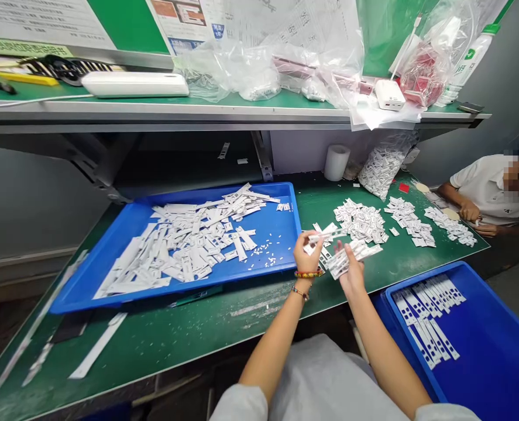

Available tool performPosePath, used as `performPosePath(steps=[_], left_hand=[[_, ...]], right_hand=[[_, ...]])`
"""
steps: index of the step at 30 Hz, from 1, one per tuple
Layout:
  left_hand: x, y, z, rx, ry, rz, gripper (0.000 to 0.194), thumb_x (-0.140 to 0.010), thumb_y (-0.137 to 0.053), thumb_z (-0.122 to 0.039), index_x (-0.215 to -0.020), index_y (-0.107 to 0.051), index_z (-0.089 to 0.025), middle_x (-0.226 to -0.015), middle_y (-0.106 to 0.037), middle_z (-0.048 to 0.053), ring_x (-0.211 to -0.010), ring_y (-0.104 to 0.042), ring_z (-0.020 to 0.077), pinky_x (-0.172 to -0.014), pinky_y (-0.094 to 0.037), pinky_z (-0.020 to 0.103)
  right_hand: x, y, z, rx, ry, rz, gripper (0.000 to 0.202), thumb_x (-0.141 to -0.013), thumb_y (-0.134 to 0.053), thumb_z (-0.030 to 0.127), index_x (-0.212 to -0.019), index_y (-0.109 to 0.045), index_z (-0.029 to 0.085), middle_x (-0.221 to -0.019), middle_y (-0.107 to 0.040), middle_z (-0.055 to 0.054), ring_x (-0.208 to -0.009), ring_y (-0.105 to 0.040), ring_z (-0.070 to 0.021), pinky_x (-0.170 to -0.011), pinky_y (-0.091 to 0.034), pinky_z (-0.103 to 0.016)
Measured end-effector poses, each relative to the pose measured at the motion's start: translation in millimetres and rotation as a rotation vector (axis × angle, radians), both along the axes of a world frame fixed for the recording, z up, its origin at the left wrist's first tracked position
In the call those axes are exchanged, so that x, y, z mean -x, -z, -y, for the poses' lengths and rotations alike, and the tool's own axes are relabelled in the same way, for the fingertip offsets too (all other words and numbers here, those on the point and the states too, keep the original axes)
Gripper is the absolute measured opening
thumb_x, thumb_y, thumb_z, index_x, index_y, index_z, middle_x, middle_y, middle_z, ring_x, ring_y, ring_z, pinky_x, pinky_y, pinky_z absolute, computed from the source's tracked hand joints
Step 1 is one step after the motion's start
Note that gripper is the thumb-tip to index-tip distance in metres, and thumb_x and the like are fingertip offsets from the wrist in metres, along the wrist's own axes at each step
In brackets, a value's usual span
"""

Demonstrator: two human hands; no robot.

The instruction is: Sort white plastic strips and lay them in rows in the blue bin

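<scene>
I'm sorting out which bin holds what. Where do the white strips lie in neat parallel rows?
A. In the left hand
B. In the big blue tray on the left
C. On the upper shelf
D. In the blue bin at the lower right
D: the strips in the blue bin at lower right lie side by side in rows, while those in the blue tray are a loose heap.

White punched strip [327, 236] pinched at one end, held roughly level above green table. Fanned stack of like white strips [351, 257] gripped just below it, tilted, ends splayed rightward.
</scene>
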State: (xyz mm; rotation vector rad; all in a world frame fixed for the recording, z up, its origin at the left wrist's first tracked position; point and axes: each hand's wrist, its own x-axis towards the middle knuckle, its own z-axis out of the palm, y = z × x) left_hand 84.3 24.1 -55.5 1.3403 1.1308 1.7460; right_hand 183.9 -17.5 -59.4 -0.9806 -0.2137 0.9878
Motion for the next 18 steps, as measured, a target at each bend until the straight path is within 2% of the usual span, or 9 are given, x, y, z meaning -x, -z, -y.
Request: performPosePath(steps=[3, 8, 11, 15, 18], left_hand=[[-4, 5.7, 32, -0.119, 0.090, -0.061, 0.010, -0.079, -0.065, -0.020, -0.084, -0.057, -0.020, -0.086, -0.067, 0.003, -0.082, -0.065, 0.0179, -0.076, -0.052, 0.032], [0, 14.9, 45, -0.321, 0.160, -0.312, 0.013, -0.081, -0.057, -0.013, -0.088, -0.050, -0.021, -0.091, -0.063, 0.005, -0.088, -0.061, 0.0195, -0.080, -0.049, 0.036], [1, 22.2, 49, -0.328, 0.204, -0.391, 0.020, -0.076, -0.058, -0.016, -0.093, -0.048, -0.021, -0.095, -0.057, 0.007, -0.092, -0.057, 0.0221, -0.082, -0.048, 0.039], [-4, 27.5, 55, -0.187, 0.275, -0.357, 0.044, -0.074, -0.060, -0.027, -0.116, -0.048, -0.018, -0.119, -0.050, 0.014, -0.116, -0.049, 0.0288, -0.100, -0.041, 0.049], [-8, 26.1, 52, -0.060, 0.275, -0.293, 0.033, -0.080, -0.054, -0.023, -0.113, -0.055, -0.020, -0.115, -0.056, 0.012, -0.114, -0.052, 0.0264, -0.101, -0.042, 0.047]], right_hand=[[12, -17.1, -4, -0.039, -0.177, -0.147, 0.047, -0.064, -0.082, 0.035, -0.102, -0.063, 0.016, -0.097, -0.074, -0.006, -0.091, -0.070, -0.0201, -0.083, -0.058, -0.035], [1, -19.8, 1, -0.030, -0.346, -0.050, 0.044, -0.058, -0.085, 0.029, -0.096, -0.069, 0.015, -0.092, -0.074, -0.006, -0.087, -0.070, -0.0208, -0.078, -0.058, -0.032], [-3, -16.1, 5, -0.012, -0.289, 0.076, 0.042, -0.053, -0.086, 0.026, -0.090, -0.070, 0.015, -0.084, -0.074, -0.004, -0.081, -0.070, -0.0213, -0.075, -0.057, -0.033], [-5, -10.2, 9, -0.005, -0.183, 0.284, 0.044, -0.053, -0.086, 0.027, -0.091, -0.068, 0.013, -0.087, -0.074, -0.006, -0.083, -0.070, -0.0235, -0.080, -0.056, -0.038], [-9, -4.6, 9, -0.022, -0.129, 0.367, 0.045, -0.054, -0.085, 0.029, -0.092, -0.067, 0.013, -0.090, -0.074, -0.007, -0.084, -0.070, -0.0228, -0.084, -0.055, -0.039]])
